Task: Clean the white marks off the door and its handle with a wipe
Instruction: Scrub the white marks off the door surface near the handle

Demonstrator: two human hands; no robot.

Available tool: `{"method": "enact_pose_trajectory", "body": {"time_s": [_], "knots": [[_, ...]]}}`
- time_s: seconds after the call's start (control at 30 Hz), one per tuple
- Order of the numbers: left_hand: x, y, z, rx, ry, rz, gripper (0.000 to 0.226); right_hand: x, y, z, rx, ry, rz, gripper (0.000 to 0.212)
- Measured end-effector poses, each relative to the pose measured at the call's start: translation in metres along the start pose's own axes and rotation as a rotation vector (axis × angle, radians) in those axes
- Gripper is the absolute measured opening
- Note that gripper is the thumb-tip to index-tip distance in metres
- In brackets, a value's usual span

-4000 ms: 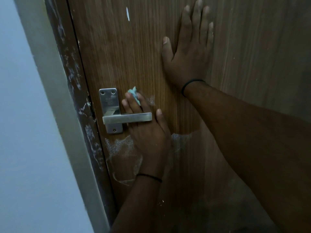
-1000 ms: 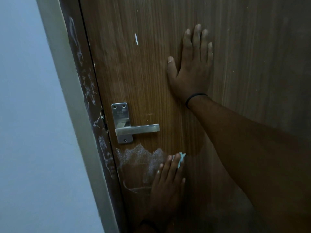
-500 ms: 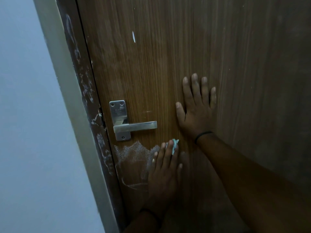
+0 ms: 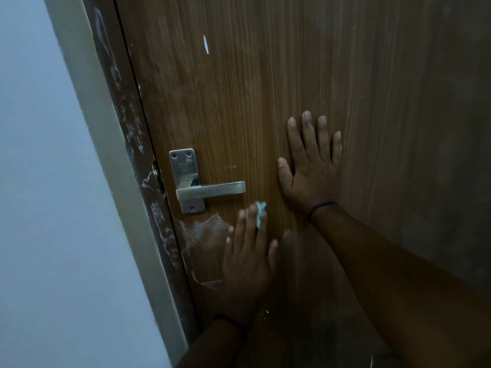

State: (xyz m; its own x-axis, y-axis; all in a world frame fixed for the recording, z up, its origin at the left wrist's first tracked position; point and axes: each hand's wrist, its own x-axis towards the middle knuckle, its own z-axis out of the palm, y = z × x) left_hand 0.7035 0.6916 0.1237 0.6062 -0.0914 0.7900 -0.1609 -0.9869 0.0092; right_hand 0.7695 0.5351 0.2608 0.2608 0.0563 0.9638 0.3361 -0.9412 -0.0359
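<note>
The brown wooden door (image 4: pixel 265 102) fills the view, with a metal lever handle (image 4: pixel 212 191) at its left edge. A white powdery smear (image 4: pixel 204 229) spreads just below the handle plate, with a curved streak under it. A small white fleck (image 4: pixel 205 44) sits high on the door. My left hand (image 4: pixel 247 266) presses a light blue wipe (image 4: pixel 259 212) flat against the door, just right of the smear and below the handle's tip. Only a bit of the wipe shows between my fingers. My right hand (image 4: pixel 310 168) lies flat on the door, right of the handle.
The dark door frame (image 4: pixel 132 144) to the left carries many white scuffs. Beyond it runs a pale trim strip and a plain light wall (image 4: pixel 39 208). The right and lower parts of the door are in dim light.
My right hand slid down the door from high up to level with the handle. My left hand moved the wipe up and a little left, closer to the handle.
</note>
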Motion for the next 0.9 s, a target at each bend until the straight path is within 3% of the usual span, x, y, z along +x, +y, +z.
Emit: {"method": "enact_pose_trajectory", "body": {"time_s": [0.07,0.23,0.37,0.53,0.83,0.9], "knots": [[0.017,0.003,-0.009,-0.034,0.042,-0.075,0.064,0.0,0.0,-0.001,0.009,0.0,0.002,0.069],[-0.019,-0.019,0.0,-0.018,-0.007,-0.005,0.064,0.0,-0.001,-0.003,0.012,-0.01,0.01,0.07],[-0.039,-0.048,0.0,-0.028,0.01,-0.109,0.063,-0.001,0.0,-0.001,0.009,0.005,0.005,0.069],[-0.007,-0.031,-0.013,-0.106,0.1,-0.252,0.065,-0.001,0.0,0.001,0.002,0.017,0.006,0.069],[-0.031,-0.023,-0.013,-0.055,-0.059,-0.069,0.063,-0.019,-0.015,-0.005,0.009,-0.068,0.088,0.065],[-0.032,-0.009,-0.01,-0.068,-0.131,0.044,0.062,-0.028,-0.017,-0.008,0.023,-0.101,0.097,0.066]]}}
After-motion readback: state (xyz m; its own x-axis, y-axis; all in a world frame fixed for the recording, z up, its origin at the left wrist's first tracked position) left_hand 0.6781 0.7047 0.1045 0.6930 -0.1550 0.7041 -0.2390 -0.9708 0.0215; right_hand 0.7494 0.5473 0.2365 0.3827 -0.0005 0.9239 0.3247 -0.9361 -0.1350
